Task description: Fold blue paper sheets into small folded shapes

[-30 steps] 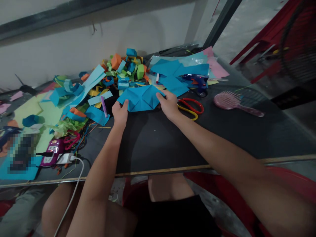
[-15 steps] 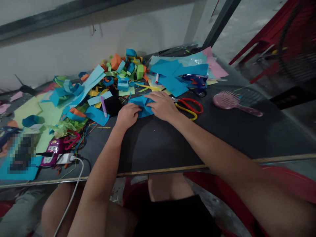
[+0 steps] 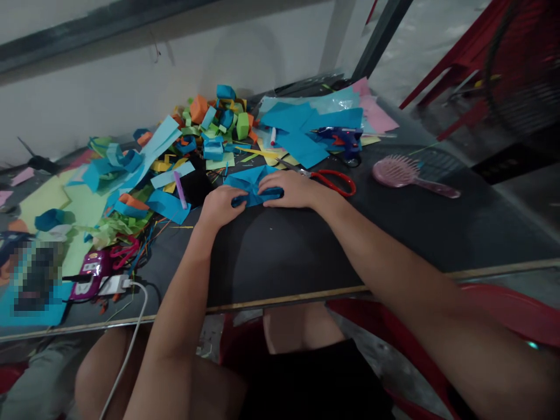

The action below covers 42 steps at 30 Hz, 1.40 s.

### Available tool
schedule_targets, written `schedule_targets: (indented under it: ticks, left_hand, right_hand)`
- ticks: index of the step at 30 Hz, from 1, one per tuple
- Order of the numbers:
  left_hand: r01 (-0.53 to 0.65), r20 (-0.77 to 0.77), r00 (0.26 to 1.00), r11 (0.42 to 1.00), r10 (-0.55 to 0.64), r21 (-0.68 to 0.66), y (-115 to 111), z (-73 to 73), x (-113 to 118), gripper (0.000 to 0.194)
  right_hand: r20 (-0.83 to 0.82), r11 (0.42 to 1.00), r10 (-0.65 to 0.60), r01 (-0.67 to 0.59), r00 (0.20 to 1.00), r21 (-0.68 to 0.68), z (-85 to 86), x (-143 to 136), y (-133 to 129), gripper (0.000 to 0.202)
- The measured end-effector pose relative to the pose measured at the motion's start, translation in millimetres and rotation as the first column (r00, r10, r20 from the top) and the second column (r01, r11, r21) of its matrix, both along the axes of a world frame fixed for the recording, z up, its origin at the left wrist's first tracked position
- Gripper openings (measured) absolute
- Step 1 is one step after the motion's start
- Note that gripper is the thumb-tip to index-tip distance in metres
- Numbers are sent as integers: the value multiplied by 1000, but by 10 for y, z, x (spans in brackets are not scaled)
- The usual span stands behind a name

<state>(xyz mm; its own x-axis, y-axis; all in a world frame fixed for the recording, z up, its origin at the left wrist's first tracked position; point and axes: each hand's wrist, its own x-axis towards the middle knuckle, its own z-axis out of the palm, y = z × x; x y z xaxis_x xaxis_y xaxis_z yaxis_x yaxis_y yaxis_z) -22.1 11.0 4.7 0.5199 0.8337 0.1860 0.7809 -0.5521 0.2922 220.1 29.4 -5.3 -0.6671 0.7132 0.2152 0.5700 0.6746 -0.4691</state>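
Observation:
A creased sheet of blue paper [image 3: 248, 177] lies on the dark table between my hands, its near edge curled up. My left hand [image 3: 221, 205] has its fingers bent over the near left corner, gripping the paper. Across from it, my right hand [image 3: 292, 189] grips the right side between thumb and fingers. Just beyond that hand are scissors [image 3: 336, 182] with a red handle loop; the rest is partly hidden behind the hand. A purple stick [image 3: 180, 189] and a black object [image 3: 196, 185] lie left of the sheet.
Folded coloured paper pieces [image 3: 214, 119] are heaped at the back. A blue glue gun [image 3: 343, 140] rests on flat sheets [image 3: 301, 146]. A pink hairbrush [image 3: 396, 172] lies at right. At left are a purple device [image 3: 91, 274] and a white cable [image 3: 142, 309] hanging over the table edge.
My right hand has shifted from lying over the paper to gripping its right side. The paper's near edge now curls up. The scissors' yellow handle has become hidden behind my right hand.

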Motion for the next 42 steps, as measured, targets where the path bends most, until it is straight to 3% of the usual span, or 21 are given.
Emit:
schedule_targets:
  ticks: [2, 6, 11, 16, 20, 24, 32, 36, 42]
  left_hand:
    - [26, 24, 999, 1000, -26, 0, 17, -9, -16, 25]
    - [60, 0, 998, 998, -60, 10, 30, -35, -15, 41]
    - [55, 27, 998, 998, -56, 33, 22, -43, 2, 25]
    - [107, 181, 978, 994, -102, -20, 71, -82, -32, 22]
    - [-3, 305, 952, 999, 14, -36, 142, -164, -31, 14]
    - [-130, 337, 931, 990, 141, -54, 155, -185, -3, 9]
    - [-142, 315, 935, 986, 164, -91, 88, -109, 40, 8]
    - [-211, 294, 928, 973, 228, -89, 87, -113, 79, 22]
    - [-325, 263, 913, 946, 313, 0, 124, -148, 4, 20]
  right_hand:
    - [0, 1000, 19, -19, 1000, 6, 12, 34, 25, 25]
    - [59, 998, -7, 4, 998, 55, 11, -19, -9, 27]
    - [97, 992, -93, 84, 991, 93, -4, -66, -40, 33]
    - [83, 986, -159, 162, 984, -28, 53, -47, -21, 26]
    - [99, 936, -308, 320, 946, -149, 66, -46, 12, 23]
    - [90, 865, -457, 466, 885, -188, 32, -47, 17, 26]
    - [80, 856, -467, 473, 881, -208, 27, -26, -15, 24]
    - [61, 862, -465, 467, 883, -199, 13, -26, -3, 23]
    - [65, 819, -537, 539, 841, -199, -25, -39, 26, 27]
